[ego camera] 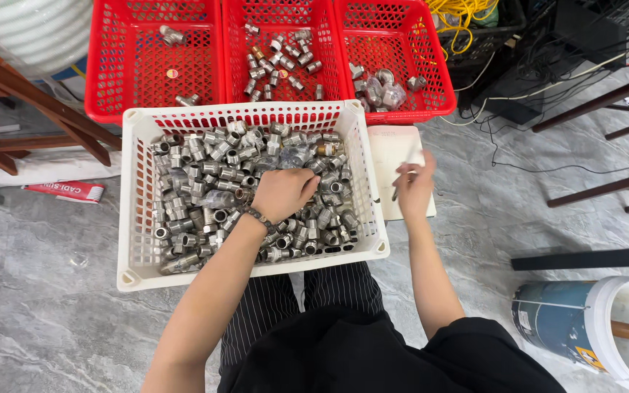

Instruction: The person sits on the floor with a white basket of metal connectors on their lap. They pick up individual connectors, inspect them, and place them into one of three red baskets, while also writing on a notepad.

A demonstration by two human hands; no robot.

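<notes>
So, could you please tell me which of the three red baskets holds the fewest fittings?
The left red basket: only about three scattered fittings, against many in the other two.

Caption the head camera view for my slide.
Left hand digs into a white basket of metal fittings; right hand rests on a notepad.

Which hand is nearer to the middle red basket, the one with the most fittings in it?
Left. The left hand is in the white basket just below the middle red basket; the right hand is farther right, on a white pad.
</notes>
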